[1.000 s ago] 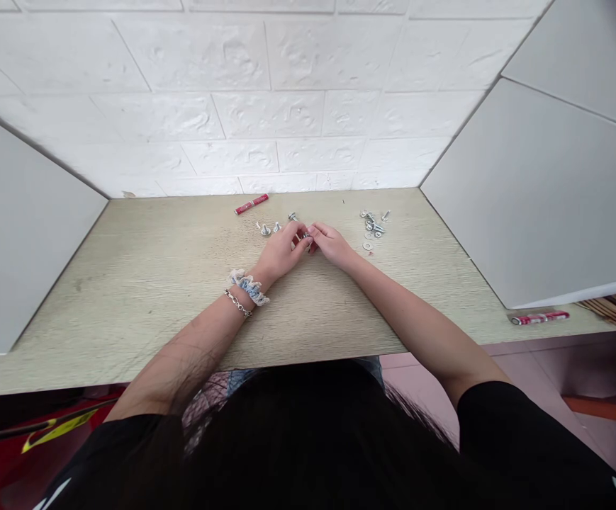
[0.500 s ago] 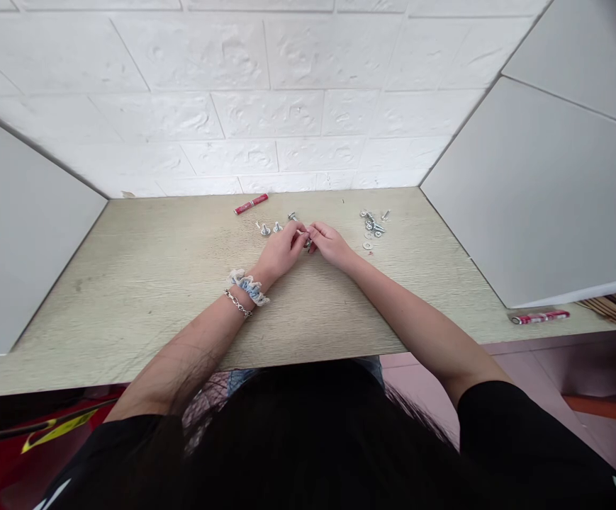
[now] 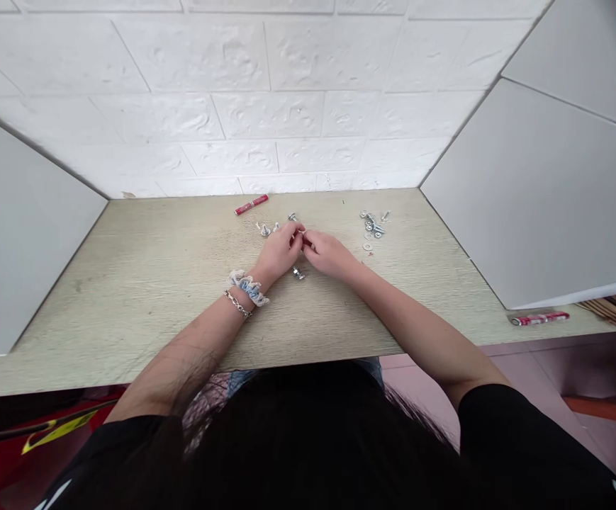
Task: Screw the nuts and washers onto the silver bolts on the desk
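My left hand [image 3: 281, 250] has its fingers pinched on a small pale piece, which looks like the edge of a washer [image 3: 302, 231]. Against those fingertips, my right hand [image 3: 329, 253] is closed too; what lies inside its fingers is hidden. Just below both hands, a silver bolt with a nut [image 3: 298, 273] lies on the table. Beside the left fingers stand bolts with washers [image 3: 265, 230], partly covered by the hand. Another bolt [image 3: 293, 217] rests just beyond the fingertips.
Right of my hands lies a loose group of bolts and nuts [image 3: 374, 227], with a flat washer [image 3: 368, 247] near it. One red marker-like tube [image 3: 251, 205] is by the wall, another [image 3: 540, 318] at the right edge. Grey panels [image 3: 541, 191] flank the wooden table [image 3: 169, 283].
The bolt with the nut now lies on the table below my hands, where none showed before. My right hand has shifted slightly left and nearer, and a pale edge shows at the left fingertips.
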A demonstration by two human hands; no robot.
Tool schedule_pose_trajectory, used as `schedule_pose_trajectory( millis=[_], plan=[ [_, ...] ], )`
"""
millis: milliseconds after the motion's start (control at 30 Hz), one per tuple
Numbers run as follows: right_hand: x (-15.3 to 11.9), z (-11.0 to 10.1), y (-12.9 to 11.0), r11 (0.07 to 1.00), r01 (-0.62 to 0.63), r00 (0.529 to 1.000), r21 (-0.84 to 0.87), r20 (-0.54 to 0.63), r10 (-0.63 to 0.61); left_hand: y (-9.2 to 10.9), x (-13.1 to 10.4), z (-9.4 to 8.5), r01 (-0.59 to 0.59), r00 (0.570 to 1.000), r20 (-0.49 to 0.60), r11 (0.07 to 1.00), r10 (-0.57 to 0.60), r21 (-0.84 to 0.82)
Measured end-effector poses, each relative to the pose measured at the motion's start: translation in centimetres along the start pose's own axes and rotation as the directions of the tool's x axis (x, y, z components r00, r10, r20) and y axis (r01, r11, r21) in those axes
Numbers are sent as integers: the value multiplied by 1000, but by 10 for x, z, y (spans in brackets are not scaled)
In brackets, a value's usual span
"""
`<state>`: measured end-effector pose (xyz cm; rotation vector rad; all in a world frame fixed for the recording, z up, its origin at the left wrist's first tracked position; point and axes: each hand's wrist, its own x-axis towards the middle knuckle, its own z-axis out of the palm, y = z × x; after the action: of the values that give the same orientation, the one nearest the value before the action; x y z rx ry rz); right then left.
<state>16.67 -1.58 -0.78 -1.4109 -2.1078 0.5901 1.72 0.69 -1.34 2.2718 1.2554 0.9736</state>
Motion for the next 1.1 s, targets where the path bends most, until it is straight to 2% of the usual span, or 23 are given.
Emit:
schedule_pose_trajectory(
  millis=[167,300,367,467,567,700,800,900,967,1100],
  plan=[
    [-6,-8,-9,997,37,997,-68,64,-33,1,0,-1,8,1000,-21,1000,-8,-8],
    [-9,-11,-15,998,40,965,-46,261,-27,-2,0,-1,29,998,-46,999,-30,-19],
    [-10,-10,-17,996,49,948,-78,317,-22,-3,0,-1,31,998,-51,999,-32,-23],
    [-10,-9,-17,992,39,951,-121,309,0,-3,0,-1,29,998,-51,999,-31,-36],
    [-9,-7,-14,998,-2,964,-63,267,19,-2,0,-1,30,998,-51,999,-32,-40],
    [-4,-1,-5,988,-95,991,122,102,83,-1,1,-2,26,998,-55,999,-27,-27],
    [3,4,4,908,-167,979,384,-45,199,2,1,-3,33,999,-23,999,-33,-15],
    [7,6,9,741,-244,942,625,-28,334,6,-1,-4,35,998,55,999,-34,-27],
    [9,5,10,646,-252,926,720,-14,377,9,-2,-5,40,994,102,998,-34,-53],
    [9,6,8,548,-200,923,812,-32,384,10,-1,-5,71,991,122,996,-64,-53]
  ],
)
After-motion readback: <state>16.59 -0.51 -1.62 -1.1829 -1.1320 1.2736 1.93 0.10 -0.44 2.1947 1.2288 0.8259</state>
